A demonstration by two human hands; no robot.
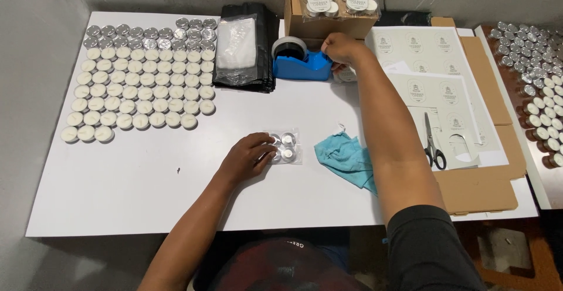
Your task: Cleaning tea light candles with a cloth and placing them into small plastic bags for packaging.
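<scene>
Rows of white tealights point(141, 83) fill the tabletop's point(146, 179) far left corner; a cardboard box point(328, 21) stands at the far edge, sticker sheets point(434, 86) and scissors point(433, 144) toward the right. Mid-table, the clear candle packet point(285, 146) lies under the left hand's point(249, 159) loosely spread fingers, a blue cloth point(346, 159) just beside it. The right hand point(343, 48), curled, touches the blue tape dispenser point(302, 62).
</scene>
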